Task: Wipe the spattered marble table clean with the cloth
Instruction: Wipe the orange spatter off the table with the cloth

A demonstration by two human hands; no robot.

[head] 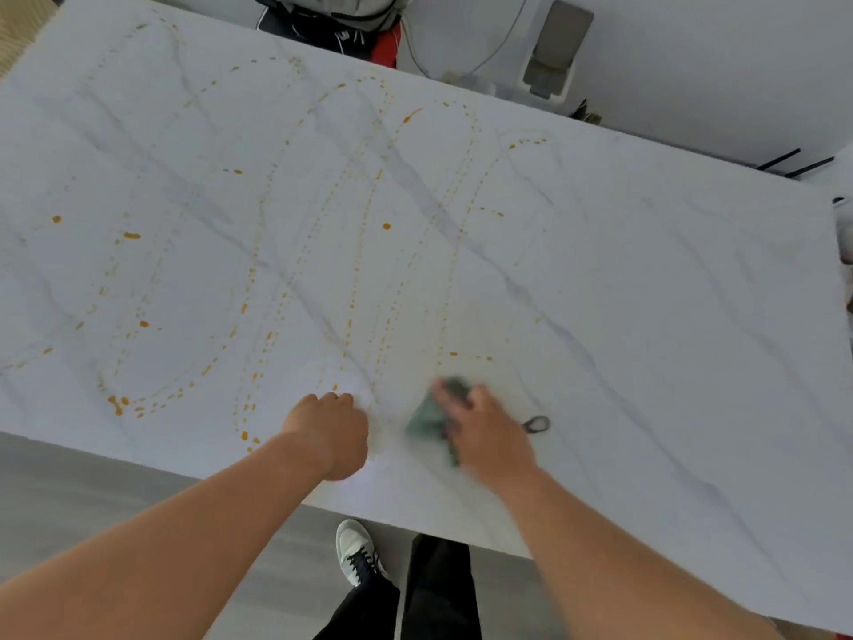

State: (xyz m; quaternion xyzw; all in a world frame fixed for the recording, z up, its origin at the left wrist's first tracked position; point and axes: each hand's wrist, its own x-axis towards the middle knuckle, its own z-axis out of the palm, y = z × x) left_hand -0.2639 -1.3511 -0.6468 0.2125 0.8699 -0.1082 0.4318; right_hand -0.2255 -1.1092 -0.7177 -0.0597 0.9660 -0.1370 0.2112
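Note:
The white marble table (623, 251) fills most of the view, with orange spatter (323, 251) in looping dotted trails across its left and middle. My right hand (484, 431) presses a green cloth (431, 418) onto the table near the front edge; both are motion-blurred. A small loop (536, 424) of the cloth sticks out to the hand's right. My left hand (330, 431) rests on the table just left of the cloth, its fingers curled under and holding nothing.
The table's right part shows no spatter. Beyond the far edge lie a dark bag (332, 20), a cable and a grey device (556, 48) on the floor. My shoe (355, 552) and dark trouser leg (438, 588) stand below the front edge.

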